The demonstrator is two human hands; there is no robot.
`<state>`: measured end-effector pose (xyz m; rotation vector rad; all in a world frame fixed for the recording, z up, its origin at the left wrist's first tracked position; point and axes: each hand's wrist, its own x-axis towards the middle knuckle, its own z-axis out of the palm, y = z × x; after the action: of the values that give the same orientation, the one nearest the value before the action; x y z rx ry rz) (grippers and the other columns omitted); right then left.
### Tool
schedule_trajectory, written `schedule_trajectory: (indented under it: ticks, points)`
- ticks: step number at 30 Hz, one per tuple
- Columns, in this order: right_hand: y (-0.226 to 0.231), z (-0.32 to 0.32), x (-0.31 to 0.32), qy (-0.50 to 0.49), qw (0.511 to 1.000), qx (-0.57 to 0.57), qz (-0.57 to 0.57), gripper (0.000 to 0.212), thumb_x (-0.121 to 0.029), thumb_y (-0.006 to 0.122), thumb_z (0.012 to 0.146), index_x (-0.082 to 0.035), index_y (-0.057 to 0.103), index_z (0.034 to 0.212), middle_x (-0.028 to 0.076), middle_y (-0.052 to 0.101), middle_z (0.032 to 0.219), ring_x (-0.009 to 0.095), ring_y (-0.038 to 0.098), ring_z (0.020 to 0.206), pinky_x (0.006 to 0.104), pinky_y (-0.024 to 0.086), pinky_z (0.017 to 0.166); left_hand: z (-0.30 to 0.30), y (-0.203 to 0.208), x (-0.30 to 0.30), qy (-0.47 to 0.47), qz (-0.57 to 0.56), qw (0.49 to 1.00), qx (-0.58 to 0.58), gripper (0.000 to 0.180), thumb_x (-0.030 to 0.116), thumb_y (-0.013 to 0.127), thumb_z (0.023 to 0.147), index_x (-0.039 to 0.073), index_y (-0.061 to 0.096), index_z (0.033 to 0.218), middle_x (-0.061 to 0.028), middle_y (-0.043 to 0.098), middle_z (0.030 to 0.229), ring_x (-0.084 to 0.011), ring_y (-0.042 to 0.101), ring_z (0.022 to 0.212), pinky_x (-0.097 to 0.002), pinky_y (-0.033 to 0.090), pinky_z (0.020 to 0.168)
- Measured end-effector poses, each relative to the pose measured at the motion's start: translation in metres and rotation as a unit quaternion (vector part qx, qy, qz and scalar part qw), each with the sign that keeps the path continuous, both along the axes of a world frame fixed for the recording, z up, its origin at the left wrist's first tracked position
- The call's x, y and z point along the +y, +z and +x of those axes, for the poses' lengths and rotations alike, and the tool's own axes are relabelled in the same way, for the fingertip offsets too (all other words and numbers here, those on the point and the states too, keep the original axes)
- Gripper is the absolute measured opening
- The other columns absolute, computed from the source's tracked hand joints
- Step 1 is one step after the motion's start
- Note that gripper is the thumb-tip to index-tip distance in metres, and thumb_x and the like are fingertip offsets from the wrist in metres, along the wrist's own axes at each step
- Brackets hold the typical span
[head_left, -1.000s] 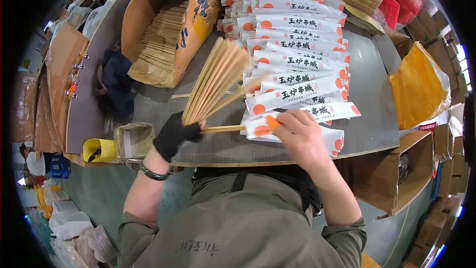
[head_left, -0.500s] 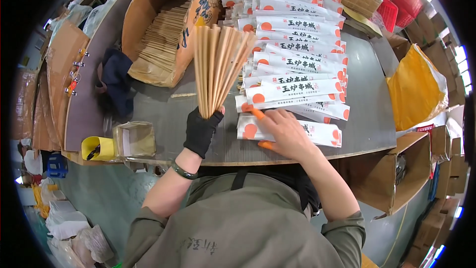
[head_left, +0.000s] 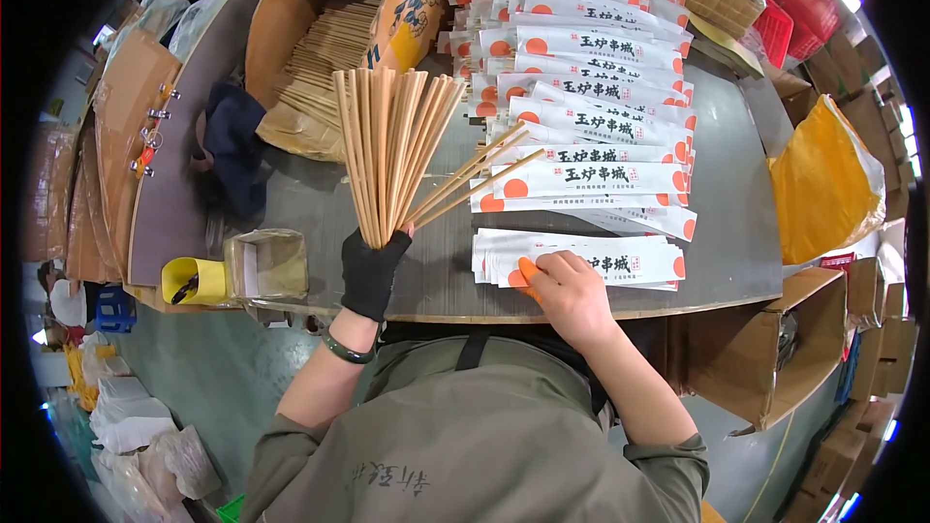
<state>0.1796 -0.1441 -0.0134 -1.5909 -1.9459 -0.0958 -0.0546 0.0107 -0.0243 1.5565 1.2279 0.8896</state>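
My left hand (head_left: 374,276), in a black fingerless glove, is closed round the lower ends of a fanned bundle of wooden chopsticks (head_left: 392,150). A few of these chopsticks lean away to the right, and their tips reach the pile of white paper chopstick sleeves (head_left: 620,177). Orange finger covers show on my right hand (head_left: 565,295). Its fingers are bent and pinch at the top of a separate, nearer stack of flat paper sleeves (head_left: 639,261) by the table's front edge. The thumb side is partly hidden.
A cardboard box (head_left: 276,39) lying on its side holds many more chopsticks at the back left. Dark cloth (head_left: 232,150), a small open box (head_left: 281,266) and a yellow container (head_left: 194,281) sit along the left. An open carton (head_left: 765,349) stands at the table's right front.
My right hand has come down from the upper pile onto the near stack. Several chopsticks now splay rightward from the bundle, and my left hand has shifted slightly left and lower.
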Motion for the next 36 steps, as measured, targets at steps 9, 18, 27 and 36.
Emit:
schedule_trajectory:
  ticks: [9, 18, 27, 36]
  points:
    - [-0.002, 0.006, 0.003, -0.029, 0.993, 0.112, -0.028, 0.015, -0.006, 0.078, 0.074, -0.004, 0.068, 0.086, 0.006, 0.062, 0.081, 0.022, 0.059, 0.07, 0.0322, 0.05, 0.059, -0.019, 0.006, -0.003, -0.004, -0.086, 0.994, -0.06, 0.022, 0.021, 0.073, 0.084, 0.002, 0.066, 0.092, 0.0014, 0.06, 0.072, -0.0067, 0.051, 0.06, -0.0232, 0.041, 0.055]
    - [0.035, 0.022, 0.014, -0.165, 0.85, 0.465, -0.184, 0.017, -0.008, 0.077, 0.082, -0.001, 0.061, 0.079, -0.003, 0.054, 0.07, 0.005, 0.043, 0.061, 0.023, 0.037, 0.055, -0.044, 0.024, 0.004, -0.074, -0.009, 0.997, 0.037, 0.028, 0.015, 0.077, 0.08, -0.002, 0.067, 0.1, -0.0064, 0.069, 0.084, -0.014, 0.062, 0.074, -0.0298, 0.05, 0.07]
    - [0.046, 0.021, 0.012, -0.075, 0.975, 0.21, -0.027, 0.016, -0.009, 0.08, 0.074, 0.0, 0.068, 0.079, 0.005, 0.059, 0.078, 0.018, 0.054, 0.068, 0.0292, 0.044, 0.058, -0.048, 0.039, 0.024, -0.15, 0.034, 0.985, 0.084, 0.029, 0.016, 0.078, 0.077, -0.003, 0.067, 0.097, -0.0092, 0.069, 0.08, -0.0159, 0.065, 0.073, -0.0298, 0.051, 0.068]
    - [0.061, 0.019, 0.016, -0.158, 0.917, 0.359, -0.078, 0.018, -0.003, 0.08, 0.074, 0.001, 0.062, 0.077, 0.006, 0.056, 0.077, 0.016, 0.055, 0.068, 0.0295, 0.046, 0.063, -0.049, 0.035, 0.036, -0.134, -0.11, 0.985, 0.024, 0.026, 0.016, 0.076, 0.077, -0.002, 0.068, 0.093, -0.0068, 0.069, 0.079, -0.0131, 0.062, 0.07, -0.0279, 0.05, 0.065]
